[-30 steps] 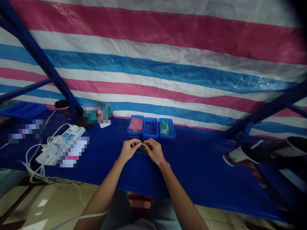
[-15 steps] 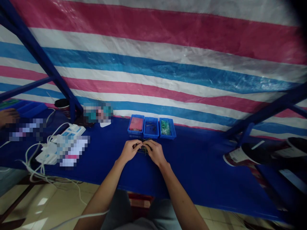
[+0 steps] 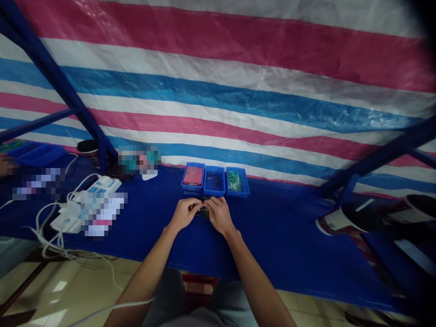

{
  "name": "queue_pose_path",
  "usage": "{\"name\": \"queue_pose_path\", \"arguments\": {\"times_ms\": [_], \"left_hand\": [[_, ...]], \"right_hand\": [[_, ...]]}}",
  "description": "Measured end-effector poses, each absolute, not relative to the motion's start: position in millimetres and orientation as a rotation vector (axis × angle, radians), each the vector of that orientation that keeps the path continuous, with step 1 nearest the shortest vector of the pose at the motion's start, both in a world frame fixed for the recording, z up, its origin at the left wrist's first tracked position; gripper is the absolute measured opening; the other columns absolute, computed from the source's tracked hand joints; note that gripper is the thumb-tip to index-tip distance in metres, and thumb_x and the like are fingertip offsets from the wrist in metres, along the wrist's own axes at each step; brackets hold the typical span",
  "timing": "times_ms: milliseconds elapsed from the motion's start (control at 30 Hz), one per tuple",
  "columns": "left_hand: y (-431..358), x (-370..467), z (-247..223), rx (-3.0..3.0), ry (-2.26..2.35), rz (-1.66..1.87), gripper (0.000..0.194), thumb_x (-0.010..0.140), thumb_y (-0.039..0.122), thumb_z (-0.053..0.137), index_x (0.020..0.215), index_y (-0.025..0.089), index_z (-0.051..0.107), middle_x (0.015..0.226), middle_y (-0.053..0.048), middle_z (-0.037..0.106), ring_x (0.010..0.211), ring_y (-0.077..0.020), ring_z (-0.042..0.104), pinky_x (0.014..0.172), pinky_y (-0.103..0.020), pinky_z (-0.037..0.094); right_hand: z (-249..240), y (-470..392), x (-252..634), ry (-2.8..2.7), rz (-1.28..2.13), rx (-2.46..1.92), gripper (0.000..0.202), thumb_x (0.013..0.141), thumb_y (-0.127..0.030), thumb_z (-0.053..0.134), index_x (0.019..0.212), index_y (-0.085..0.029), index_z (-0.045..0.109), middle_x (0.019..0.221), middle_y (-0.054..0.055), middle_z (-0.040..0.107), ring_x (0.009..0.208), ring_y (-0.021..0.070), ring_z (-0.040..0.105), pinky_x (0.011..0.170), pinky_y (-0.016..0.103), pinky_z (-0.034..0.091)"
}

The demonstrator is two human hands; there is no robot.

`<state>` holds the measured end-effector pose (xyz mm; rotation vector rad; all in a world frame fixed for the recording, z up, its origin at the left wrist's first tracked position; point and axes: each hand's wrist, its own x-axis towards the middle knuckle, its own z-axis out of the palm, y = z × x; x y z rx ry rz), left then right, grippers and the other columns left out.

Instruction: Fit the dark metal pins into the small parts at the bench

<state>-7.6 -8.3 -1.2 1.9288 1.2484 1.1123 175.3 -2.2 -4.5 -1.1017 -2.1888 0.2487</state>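
Over the blue table (image 3: 272,231), my left hand (image 3: 184,213) and my right hand (image 3: 219,214) meet fingertip to fingertip. Both are closed in a pinch, and what sits between the fingers is too small to make out. Just under the fingertips lies a small heap of thin dark and brassy pieces (image 3: 205,214), partly covered by the hands. Right behind them stand three small blue bins: one with pink-red sheets (image 3: 194,176), one with dark thin pieces (image 3: 214,181), and one with green and clear packets (image 3: 235,180).
White power strips (image 3: 98,193) with tangled cables lie to the left. Dark tubs (image 3: 344,220) stand at the right. Blue frame bars (image 3: 85,120) rise at both sides before a striped sheet (image 3: 221,95). Another person's hand (image 3: 6,164) shows at the far left.
My right hand's fingers have shifted slightly and drawn closer together at the pinch. My left hand stays in place. The other person's hand has moved left, partly out of view.
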Motion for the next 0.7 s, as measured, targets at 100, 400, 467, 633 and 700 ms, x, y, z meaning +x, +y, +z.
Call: {"name": "queue_pose_path", "arguments": {"times_ms": [100,400,467,633,700], "left_hand": [[-8.0,-7.2,-2.4,1.942,1.245,1.115,0.025,0.094,0.032,0.058,0.083,0.014,0.071,0.07,-0.002,0.068,0.054,-0.0098,0.048,0.056,-0.021,0.036],[-6.6,-8.2,-3.6,1.917,1.279,1.079,0.022,0.094,0.03,0.057,0.085,0.015,0.07,0.069,0.0,0.067,0.054,-0.0092,0.049,0.056,-0.021,0.036],[-6.5,-8.5,-3.2,1.917,1.282,1.073,0.023,0.094,0.031,0.057,0.085,0.015,0.07,0.068,0.0,0.067,0.054,-0.0091,0.049,0.057,-0.021,0.036],[-7.2,-7.7,-2.8,1.922,1.292,1.078,0.025,0.094,0.033,0.056,0.083,0.015,0.07,0.068,-0.001,0.067,0.055,-0.0099,0.049,0.057,-0.021,0.036],[-7.4,-7.4,-3.0,1.926,1.291,1.079,0.026,0.094,0.034,0.056,0.083,0.015,0.071,0.069,-0.001,0.067,0.055,-0.0102,0.05,0.057,-0.021,0.037]], "right_hand": [[-3.6,-4.1,170.2,-2.168,0.224,-1.185,0.026,0.103,-0.02,0.042,0.084,-0.019,0.06,0.082,0.004,0.066,0.08,0.018,0.059,0.078,0.035,0.035],[-0.9,-3.6,177.4,-2.102,0.352,-1.049,0.016,0.1,-0.02,0.049,0.107,-0.022,0.064,0.102,0.006,0.069,0.095,0.0196,0.062,0.085,0.035,0.04],[-2.7,-2.2,178.3,-2.077,0.37,-1.035,0.017,0.1,-0.018,0.049,0.104,-0.022,0.065,0.102,0.005,0.07,0.097,0.0193,0.062,0.086,0.035,0.04],[-5.3,-0.7,177.0,-2.063,0.396,-1.044,0.017,0.1,-0.018,0.048,0.099,-0.022,0.065,0.098,0.005,0.069,0.093,0.0191,0.063,0.084,0.035,0.04],[-4.2,-1.3,176.7,-2.065,0.397,-1.06,0.018,0.101,-0.018,0.047,0.099,-0.022,0.064,0.097,0.005,0.069,0.09,0.0191,0.062,0.083,0.035,0.04]]}}
